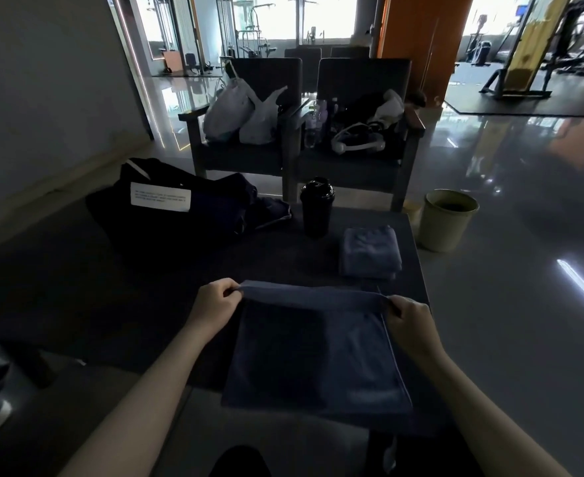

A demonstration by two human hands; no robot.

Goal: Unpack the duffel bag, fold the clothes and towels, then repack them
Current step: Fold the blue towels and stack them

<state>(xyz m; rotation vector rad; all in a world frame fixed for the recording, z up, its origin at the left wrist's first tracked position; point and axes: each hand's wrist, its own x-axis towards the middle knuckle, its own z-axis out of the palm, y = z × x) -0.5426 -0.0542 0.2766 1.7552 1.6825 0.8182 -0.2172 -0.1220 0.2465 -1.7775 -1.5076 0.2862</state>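
While spread at near edge of surface (pixel 128 287): left hand (pixel 214 302) fingers pinched on far-left corner of towel (pixel 318 359); held edge running left-right between hands; right hand (pixel 409 323) fingers pinched on far-right corner. Equally near; next fold probably toward body.

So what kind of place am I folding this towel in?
Probably a gym lounge: weight machines stand at the back, a yellow exercise frame on a floor mat at right, and a shaker bottle on the table.

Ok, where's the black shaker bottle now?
Head view: shaker bottle upright on the table, far side, right of the duffel bag, left of the folded towel.
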